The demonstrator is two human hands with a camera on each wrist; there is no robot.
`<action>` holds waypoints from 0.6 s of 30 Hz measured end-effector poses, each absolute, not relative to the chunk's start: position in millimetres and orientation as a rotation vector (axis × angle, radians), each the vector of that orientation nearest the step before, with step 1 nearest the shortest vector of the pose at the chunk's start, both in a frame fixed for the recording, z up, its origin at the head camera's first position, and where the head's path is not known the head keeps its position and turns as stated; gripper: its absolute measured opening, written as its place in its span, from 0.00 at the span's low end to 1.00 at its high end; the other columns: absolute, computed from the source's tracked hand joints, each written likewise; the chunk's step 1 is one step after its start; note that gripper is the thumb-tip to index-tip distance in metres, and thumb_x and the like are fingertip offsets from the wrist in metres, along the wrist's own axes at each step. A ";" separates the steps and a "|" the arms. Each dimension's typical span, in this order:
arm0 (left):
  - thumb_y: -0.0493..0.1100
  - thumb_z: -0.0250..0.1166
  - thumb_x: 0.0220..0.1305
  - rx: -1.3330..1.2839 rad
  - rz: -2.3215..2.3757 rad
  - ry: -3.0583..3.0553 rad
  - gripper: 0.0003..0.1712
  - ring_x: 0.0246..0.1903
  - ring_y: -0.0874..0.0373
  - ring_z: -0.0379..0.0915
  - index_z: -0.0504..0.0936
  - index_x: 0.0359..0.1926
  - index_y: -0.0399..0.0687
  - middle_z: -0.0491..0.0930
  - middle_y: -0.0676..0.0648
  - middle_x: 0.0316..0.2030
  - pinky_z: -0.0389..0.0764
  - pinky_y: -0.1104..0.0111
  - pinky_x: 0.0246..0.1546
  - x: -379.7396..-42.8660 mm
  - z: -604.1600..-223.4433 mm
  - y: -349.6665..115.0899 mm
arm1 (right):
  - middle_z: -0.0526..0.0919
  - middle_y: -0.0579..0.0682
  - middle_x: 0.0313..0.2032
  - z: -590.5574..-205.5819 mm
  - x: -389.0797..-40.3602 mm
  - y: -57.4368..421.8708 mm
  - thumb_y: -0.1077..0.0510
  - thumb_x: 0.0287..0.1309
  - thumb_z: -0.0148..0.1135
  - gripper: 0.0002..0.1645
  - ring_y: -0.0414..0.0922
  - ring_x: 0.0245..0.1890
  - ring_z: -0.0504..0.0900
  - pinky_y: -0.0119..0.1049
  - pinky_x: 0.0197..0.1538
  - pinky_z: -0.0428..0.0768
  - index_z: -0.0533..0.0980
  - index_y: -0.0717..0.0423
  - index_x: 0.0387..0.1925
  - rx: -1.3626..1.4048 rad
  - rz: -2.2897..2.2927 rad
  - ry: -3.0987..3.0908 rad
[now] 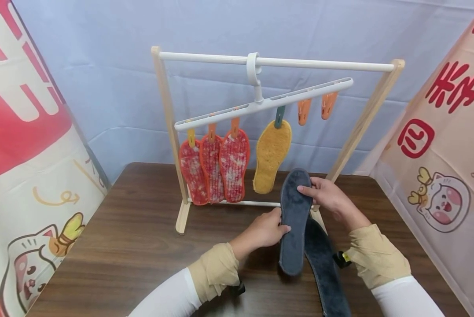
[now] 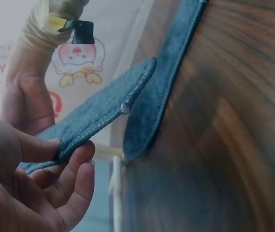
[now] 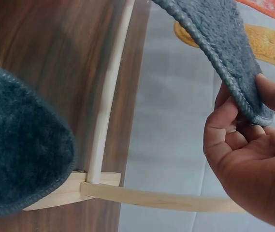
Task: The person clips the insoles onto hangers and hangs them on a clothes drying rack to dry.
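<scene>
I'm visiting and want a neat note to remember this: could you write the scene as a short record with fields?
Held: dark grey insole, in the left hand and right hand
On table: second dark insole
Hanging: three red insoles, one yellow insole, each clipped
Spare: two orange clips, holding nothing
Hanger: white, tilted, right end higher
Stand: wooden sides, white top bar

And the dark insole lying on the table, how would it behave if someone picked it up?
The lying insole would probably bend little: the similar held insole looks almost straight between left hand and right hand. It looks thin, so likely light. Its fuzzy surface suggests decent grip.
</scene>
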State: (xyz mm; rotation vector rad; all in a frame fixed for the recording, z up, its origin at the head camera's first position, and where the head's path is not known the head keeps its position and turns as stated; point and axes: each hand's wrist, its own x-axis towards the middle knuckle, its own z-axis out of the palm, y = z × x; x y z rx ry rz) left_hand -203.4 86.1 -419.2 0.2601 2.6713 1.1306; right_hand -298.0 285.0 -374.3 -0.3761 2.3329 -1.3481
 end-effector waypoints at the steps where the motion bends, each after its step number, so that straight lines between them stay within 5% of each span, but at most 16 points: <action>1: 0.48 0.63 0.73 0.263 1.129 2.671 0.13 0.26 0.61 0.74 0.74 0.49 0.46 0.80 0.51 0.34 0.73 0.68 0.28 -204.2 -417.5 85.8 | 0.88 0.44 0.31 -373.2 -298.4 284.9 0.44 0.74 0.57 0.30 0.43 0.38 0.87 0.42 0.51 0.79 0.70 0.64 0.62 -0.381 -1.350 2.340; 5: 0.48 0.63 0.73 0.273 1.141 2.664 0.15 0.28 0.62 0.75 0.74 0.53 0.46 0.82 0.50 0.39 0.74 0.68 0.30 -205.8 -411.4 85.0 | 0.88 0.43 0.31 -367.7 -298.9 284.0 0.43 0.74 0.57 0.31 0.42 0.39 0.86 0.44 0.56 0.77 0.71 0.64 0.62 -0.392 -1.344 2.369; 18: 0.49 0.62 0.74 0.285 1.143 2.683 0.12 0.23 0.58 0.72 0.71 0.45 0.46 0.75 0.51 0.28 0.70 0.67 0.24 -207.4 -397.1 83.7 | 0.87 0.41 0.30 -350.8 -297.8 280.6 0.43 0.74 0.56 0.31 0.40 0.38 0.85 0.53 0.62 0.73 0.70 0.65 0.62 -0.410 -1.379 2.358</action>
